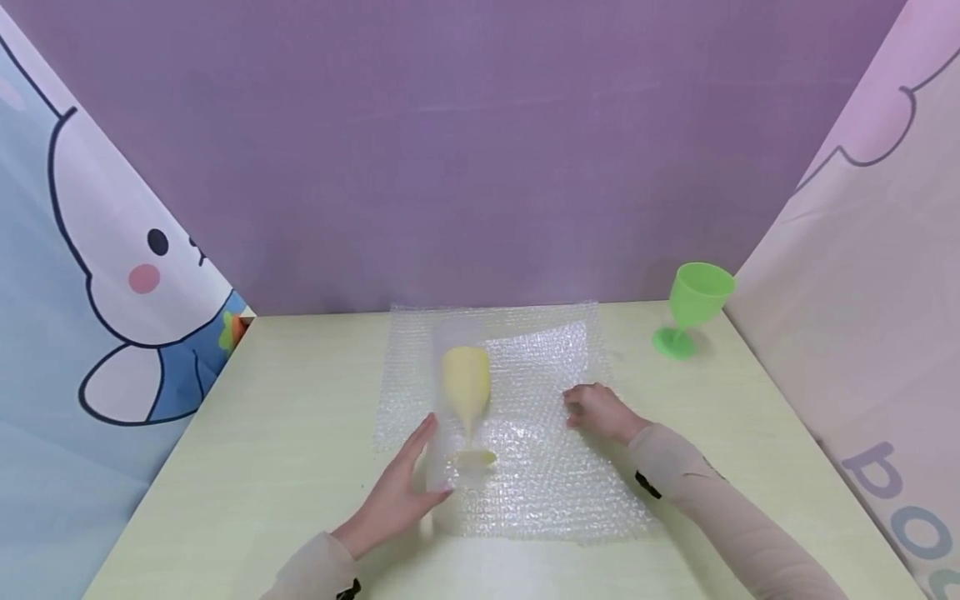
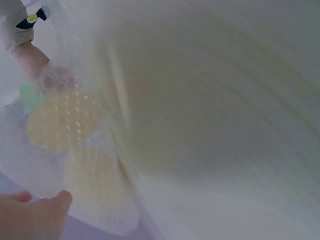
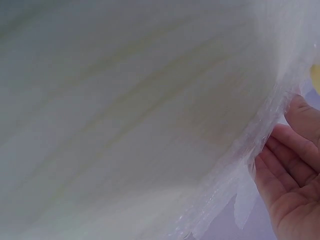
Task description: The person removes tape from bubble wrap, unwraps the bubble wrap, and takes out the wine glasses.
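A yellow goblet [image 1: 466,383] lies on its side on a sheet of clear bubble wrap [image 1: 547,492], its foot toward me. A strip of the wrap's left side is folded over the goblet and veils part of it. My left hand [image 1: 397,500] is at that folded edge beside the stem, fingers extended and thumb spread toward the goblet's foot. At the sheet's right side, my right hand [image 1: 603,412] holds the edge between thumb and fingers [image 3: 295,150]. In the left wrist view the yellow goblet [image 2: 65,120] shows through the bubbles.
A green goblet [image 1: 697,296] stands upright at the table's back right. The pale wooden table [image 1: 300,417] meets a purple panel [image 1: 480,150] at its far edge. Printed cloths flank both sides, the left cloth [image 1: 105,275] with a cartoon rabbit.
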The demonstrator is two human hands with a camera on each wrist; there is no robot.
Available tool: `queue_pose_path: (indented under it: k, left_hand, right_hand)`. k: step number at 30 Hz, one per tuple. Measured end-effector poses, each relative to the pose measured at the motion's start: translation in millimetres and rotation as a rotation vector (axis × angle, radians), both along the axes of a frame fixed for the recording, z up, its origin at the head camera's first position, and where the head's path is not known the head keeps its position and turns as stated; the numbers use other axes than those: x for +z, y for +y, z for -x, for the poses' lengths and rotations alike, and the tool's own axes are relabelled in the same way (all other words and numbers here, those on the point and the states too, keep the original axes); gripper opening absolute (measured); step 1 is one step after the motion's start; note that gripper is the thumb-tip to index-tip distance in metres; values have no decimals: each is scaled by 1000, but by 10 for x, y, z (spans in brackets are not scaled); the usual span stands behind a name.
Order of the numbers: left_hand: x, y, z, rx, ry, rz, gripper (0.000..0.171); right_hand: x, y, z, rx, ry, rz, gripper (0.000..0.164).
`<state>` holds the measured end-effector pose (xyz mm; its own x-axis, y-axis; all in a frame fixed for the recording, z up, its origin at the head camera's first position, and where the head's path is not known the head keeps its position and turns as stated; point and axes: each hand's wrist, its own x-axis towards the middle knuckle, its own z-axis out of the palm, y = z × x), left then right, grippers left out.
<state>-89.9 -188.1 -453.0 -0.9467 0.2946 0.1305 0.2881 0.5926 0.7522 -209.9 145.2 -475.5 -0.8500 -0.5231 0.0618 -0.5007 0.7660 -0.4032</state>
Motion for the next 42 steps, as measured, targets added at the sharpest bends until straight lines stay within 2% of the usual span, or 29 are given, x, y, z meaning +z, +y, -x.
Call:
queue_pose_path:
  k: [4,7,14,20,23,29,31,42]
  left_hand:
    - [-11,-140,-35,1,-35,-103,91]
    - [-20,-249,-63,-1,-32,-145,91]
    - [-32,-486,-116,-30,73,-172,85]
    - [-44,-665,-179,-37,101,-148,84]
    - [-43,-738,-206,3,69,-117,86]
    - [-40,-852,-230,127,-115,-62,87]
    - [-44,-881,-237,151,-152,-44,88]
    - [-89,-1056,-238,188,-187,139,93]
  right_hand:
    - [1,-11,7,-3,-21,-19,34]
    - [12,-14,2,-13,-31,-32,36]
    - [30,-7,-8,-27,-32,-40,37]
    - [5,-5,6,-36,-46,-45,37]
    - [3,-9,4,-42,-47,-37,37]
    - [6,-21,-3,-30,-26,-41,37]
    - [4,-23,-1,-24,-19,-42,36]
    - [-39,2,18,-11,-10,-21,35]
